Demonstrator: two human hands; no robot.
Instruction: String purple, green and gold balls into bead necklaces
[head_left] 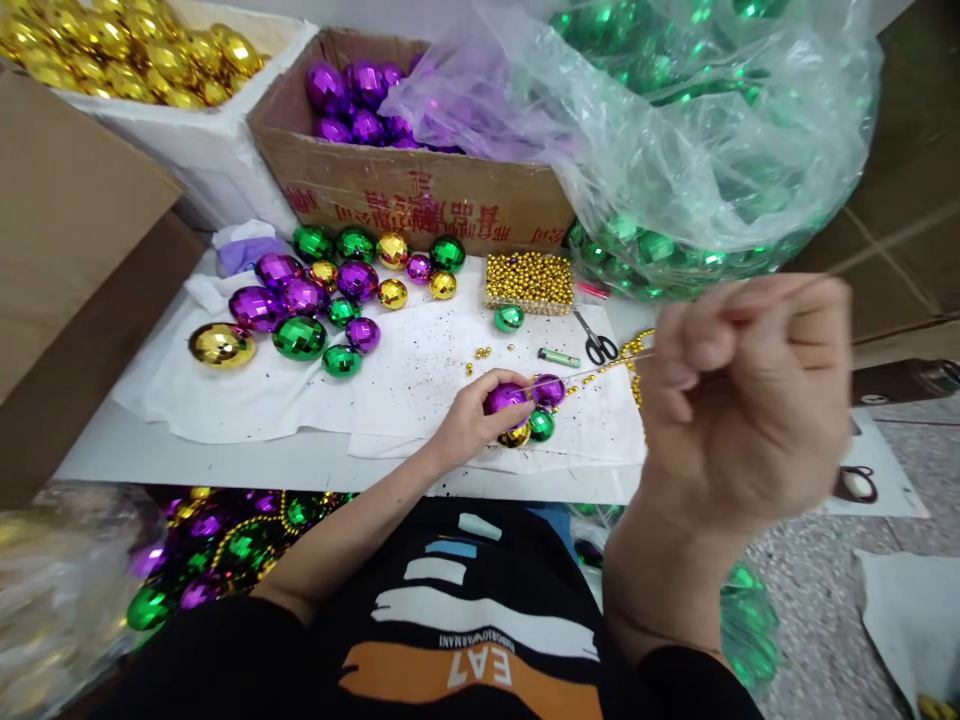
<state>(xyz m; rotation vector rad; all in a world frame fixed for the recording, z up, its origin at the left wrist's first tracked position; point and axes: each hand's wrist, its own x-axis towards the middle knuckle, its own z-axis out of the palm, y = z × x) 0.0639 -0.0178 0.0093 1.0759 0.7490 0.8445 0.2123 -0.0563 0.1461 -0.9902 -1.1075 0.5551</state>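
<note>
My left hand (474, 418) has its fingers and thumb closed round a purple faceted ball (504, 398) at the near part of the white cloth (420, 400), with a second purple ball (550, 388), a green ball (541, 425) and a gold ball (516, 437) clustered beside it. My right hand (754, 400), raised closer to my eyes, is curled tight on a thin thread (615, 366) stretching from that cluster, with black-handled scissors (601, 348) lying beyond.

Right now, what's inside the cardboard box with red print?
Shiny purple balls show in the left part of the cardboard box. Clear plastic drapes over its right part, where contents are hard to make out; anything beneath the top layer is hidden.
</note>
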